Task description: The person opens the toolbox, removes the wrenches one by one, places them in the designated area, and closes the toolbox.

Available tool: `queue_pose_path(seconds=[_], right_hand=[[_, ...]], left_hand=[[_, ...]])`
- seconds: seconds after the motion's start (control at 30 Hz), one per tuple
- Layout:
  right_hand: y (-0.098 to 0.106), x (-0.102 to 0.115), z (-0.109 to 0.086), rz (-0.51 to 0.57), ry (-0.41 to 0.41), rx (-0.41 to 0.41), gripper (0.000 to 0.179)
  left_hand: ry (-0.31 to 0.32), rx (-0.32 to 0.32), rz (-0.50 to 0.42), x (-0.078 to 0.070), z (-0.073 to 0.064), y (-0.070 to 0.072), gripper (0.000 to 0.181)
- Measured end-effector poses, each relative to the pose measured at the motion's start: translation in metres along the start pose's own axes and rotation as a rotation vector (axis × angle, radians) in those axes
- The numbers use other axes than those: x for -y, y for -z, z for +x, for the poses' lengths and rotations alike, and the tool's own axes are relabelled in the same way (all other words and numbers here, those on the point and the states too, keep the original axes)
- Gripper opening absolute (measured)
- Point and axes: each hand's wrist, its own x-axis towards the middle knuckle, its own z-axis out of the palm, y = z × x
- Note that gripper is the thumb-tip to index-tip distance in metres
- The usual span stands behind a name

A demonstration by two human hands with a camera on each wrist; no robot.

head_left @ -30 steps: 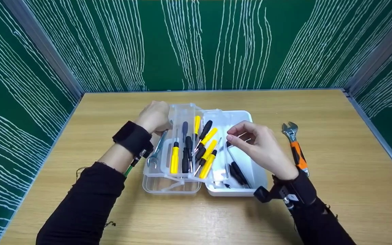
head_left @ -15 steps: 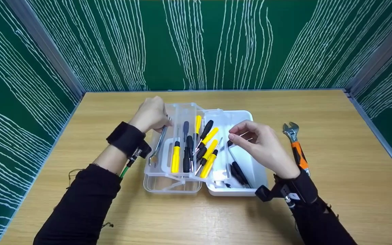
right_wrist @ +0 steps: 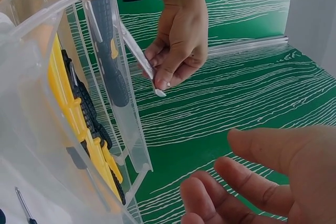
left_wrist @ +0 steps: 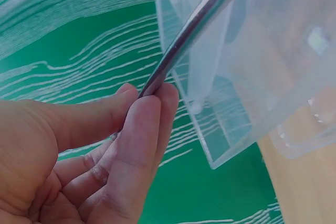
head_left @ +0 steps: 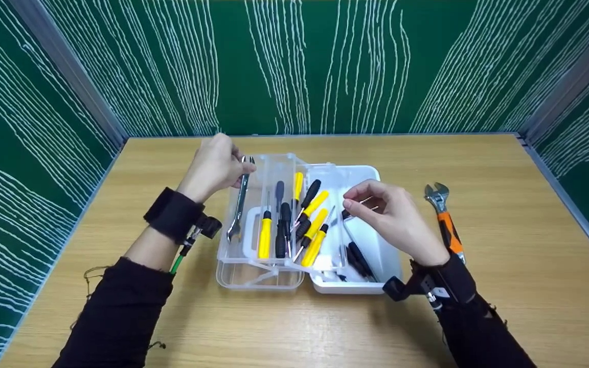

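Observation:
My left hand [head_left: 211,167] pinches the upper end of a chrome open-end wrench [head_left: 242,200] between thumb and fingers. The wrench slants down into the left clear tray [head_left: 229,250] of an opened toolbox, its lower jaw low in that tray. In the left wrist view, the shiny shaft [left_wrist: 194,24] runs from the fingertips past the clear plastic wall. My right hand [head_left: 394,217] hovers over the white toolbox base [head_left: 389,266], fingers loosely bent, nothing between them. The right wrist view has its thumb and fingers [right_wrist: 257,182] apart beside the box.
Yellow-handled screwdrivers [head_left: 265,237] and black-handled ones [head_left: 280,240] lie in the clear trays. More black handles [head_left: 358,260] rest in the white base. An adjustable wrench [head_left: 448,225] with an orange-black grip lies on the table to the right. Green walls [head_left: 325,66] enclose the table.
My left hand has moved up and to the left, lifting the wrench's far end so it tilts out of the tray. The right hand stays nearly still.

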Motion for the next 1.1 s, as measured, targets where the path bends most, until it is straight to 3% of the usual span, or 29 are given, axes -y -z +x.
queue_pose_path(seconds=[0.17, 0.53, 0.9, 1.1], right_hand=[[-0.001, 0.001, 0.001, 0.000, 0.003, -0.003, 0.018], [-0.008, 0.002, 0.006, 0.022, 0.041, -0.006, 0.016], [-0.014, 0.007, 0.007, 0.023, 0.040, 0.003, 0.016], [-0.017, 0.009, 0.008, 0.049, 0.047, 0.021, 0.016]], left_hand=[[-0.049, -0.048, -0.036, -0.001, -0.006, 0.006, 0.017], [-0.086, -0.130, -0.171, -0.003, -0.015, 0.012, 0.014], [-0.171, -0.196, -0.304, -0.005, -0.023, 0.009, 0.014], [-0.186, -0.241, -0.368, -0.009, -0.026, 0.004, 0.016]])
